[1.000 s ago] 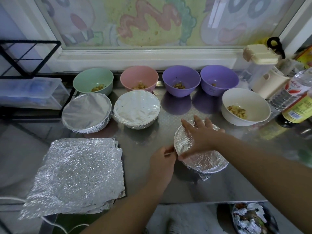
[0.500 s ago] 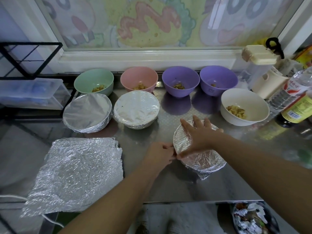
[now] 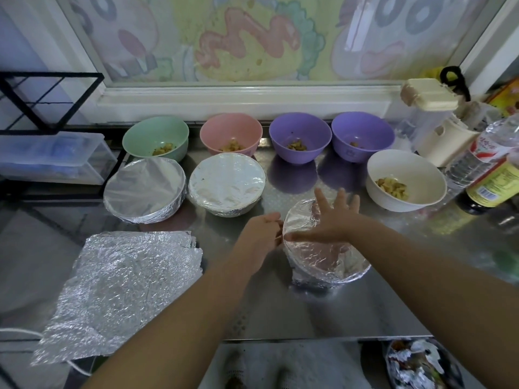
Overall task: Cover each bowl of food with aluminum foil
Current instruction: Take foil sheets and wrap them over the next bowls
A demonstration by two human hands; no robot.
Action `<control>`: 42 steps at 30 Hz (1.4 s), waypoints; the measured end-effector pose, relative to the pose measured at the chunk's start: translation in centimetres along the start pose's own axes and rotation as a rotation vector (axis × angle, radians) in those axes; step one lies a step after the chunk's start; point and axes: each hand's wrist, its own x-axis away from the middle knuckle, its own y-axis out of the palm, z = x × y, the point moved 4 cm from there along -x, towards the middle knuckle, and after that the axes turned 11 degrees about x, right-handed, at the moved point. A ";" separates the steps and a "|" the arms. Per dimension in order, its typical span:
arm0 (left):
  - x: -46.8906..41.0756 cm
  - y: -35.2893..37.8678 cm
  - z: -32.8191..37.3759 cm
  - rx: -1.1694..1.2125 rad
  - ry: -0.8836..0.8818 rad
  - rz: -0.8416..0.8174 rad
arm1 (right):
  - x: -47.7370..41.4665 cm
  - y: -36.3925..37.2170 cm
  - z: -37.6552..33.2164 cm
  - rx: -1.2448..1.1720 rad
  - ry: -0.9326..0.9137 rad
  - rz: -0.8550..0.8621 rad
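right grip (image 3: 331, 220) is lying flat on the foil top of the near bowl (image 3: 331, 262), fingers spread wide. left grip (image 3: 258, 234) is curling its fingers against that bowl's left rim, pinching the foil edge there. the bowl is sitting on the steel tabletop (image 3: 309, 310), right of centre and towards the front edge. a stack of foil sheets (image 3: 123, 284), crinkled, is lying at the front left, its near corner hanging past the edge. behind it, a left covered bowl (image 3: 144, 189) and a right covered bowl (image 3: 227, 182) are sitting side by side, both wrapped in foil. a white bowl (image 3: 398, 169) is standing open further right, behind the near bowl, holding yellowish food. four smaller open bowls are lining the back by the window, each holding a little food: a green bowl (image 3: 151, 133), a pink bowl (image 3: 227, 127), a purple bowl (image 3: 297, 133) and a second purple bowl (image 3: 362, 133). a sauce bottle (image 3: 494, 175) with a yellow label is leaning at the far right.
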 end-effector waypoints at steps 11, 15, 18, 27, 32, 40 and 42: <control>1.7 -0.9 -3.8 0.169 -0.038 0.046 | 0.6 0.1 -0.9 0.195 -0.194 -0.014; 1.9 -1.3 -3.5 -0.017 0.062 0.036 | 0.7 0.2 -1.0 0.202 -0.190 -0.012; 1.7 -1.9 -2.8 -0.310 0.233 0.059 | 0.6 0.3 -0.9 0.206 -0.186 -0.008; 0.8 -1.6 0.1 -0.999 0.445 0.055 | 0.8 0.1 -1.1 0.199 -0.194 -0.013; -0.4 -1.2 1.2 -1.132 0.428 -0.031 | 0.9 0.1 -1.2 0.196 -0.194 -0.007; -1.2 -0.1 3.6 -1.307 0.481 -0.227 | 0.9 0.1 -1.4 0.202 -0.192 0.001; -1.6 0.1 4.0 -1.322 0.474 -0.260 | 0.9 0.1 -1.4 0.199 -0.190 0.001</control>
